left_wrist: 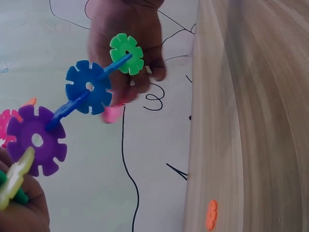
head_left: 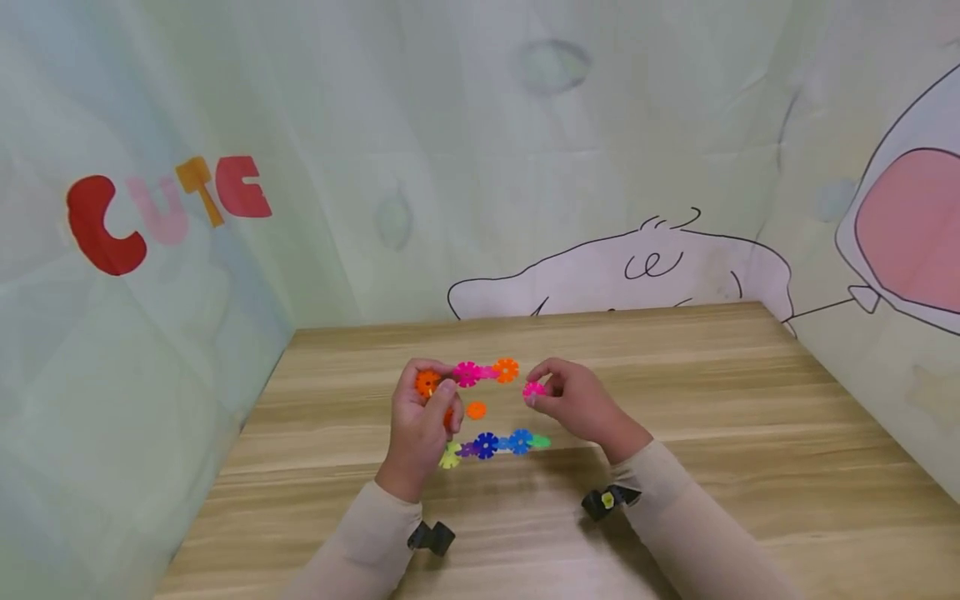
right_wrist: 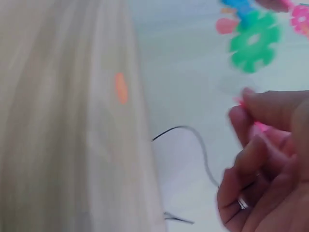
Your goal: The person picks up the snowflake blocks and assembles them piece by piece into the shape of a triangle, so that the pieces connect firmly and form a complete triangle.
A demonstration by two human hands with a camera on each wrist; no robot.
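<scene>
My left hand (head_left: pixel 411 437) grips a chain of slotted plastic snowflake discs by its left part, fingers curled round an orange disc (head_left: pixel 427 382). From it one branch runs right through a pink disc (head_left: pixel 467 374) to an orange end disc (head_left: pixel 506 364). Lower, another branch goes through a dark blue disc (head_left: pixel 486 437) to a green end disc (left_wrist: pixel 120 43). Between thumb and fingertips, my right hand (head_left: pixel 585 404) pinches a single pink snowflake disc (head_left: pixel 533 389), apart from the chain. In the right wrist view the fingers partly hide this disc.
One loose orange disc (head_left: pixel 476 410) lies on the wood-grain table (head_left: pixel 712 400), seen edge-on in the left wrist view. A printed fabric backdrop (head_left: pixel 337 167) with cartoon drawings stands behind and left of the table. Dark wrist cameras (head_left: pixel 432 537) are strapped over both sleeves.
</scene>
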